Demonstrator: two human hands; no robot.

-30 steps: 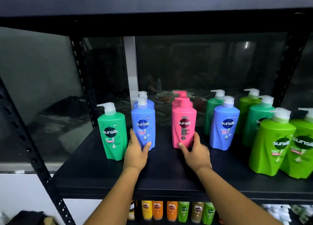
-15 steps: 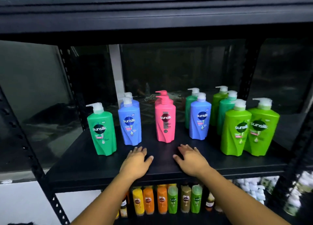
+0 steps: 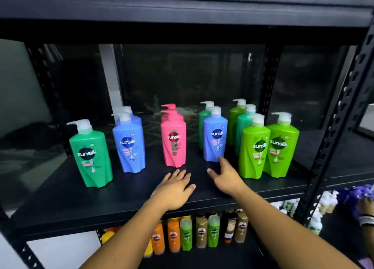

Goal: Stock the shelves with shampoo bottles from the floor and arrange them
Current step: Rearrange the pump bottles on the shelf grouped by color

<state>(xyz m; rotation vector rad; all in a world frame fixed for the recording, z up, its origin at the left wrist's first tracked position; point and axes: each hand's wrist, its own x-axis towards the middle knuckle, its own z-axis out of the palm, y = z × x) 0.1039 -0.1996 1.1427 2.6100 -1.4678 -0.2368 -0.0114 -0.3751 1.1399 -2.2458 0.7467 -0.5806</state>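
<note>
Several Sunsilk pump bottles stand upright on the black shelf (image 3: 60, 200). From the left come a teal-green bottle (image 3: 91, 155), a blue bottle (image 3: 129, 145) with another behind it, a pink bottle (image 3: 174, 143) with another behind, a blue bottle (image 3: 215, 139), and two lime-green bottles (image 3: 254, 151) (image 3: 281, 147) in front of more green ones. My left hand (image 3: 174, 190) lies flat and empty on the shelf in front of the pink bottle. My right hand (image 3: 225, 177) is empty, fingers spread, its fingertips just at the base of the right blue bottle.
Black perforated uprights (image 3: 332, 143) frame the shelf on the right and left. The shelf above (image 3: 182, 11) overhangs the bottles. Below stand several small orange, green and brown bottles (image 3: 202, 232). Another person's hand with a wristband (image 3: 366, 212) holds purple items at the right edge.
Both hands let go of the blue and pink bottles and drew back to the shelf front. My view pulled back and shifted right; my right hand now reaches toward the right blue bottle.
</note>
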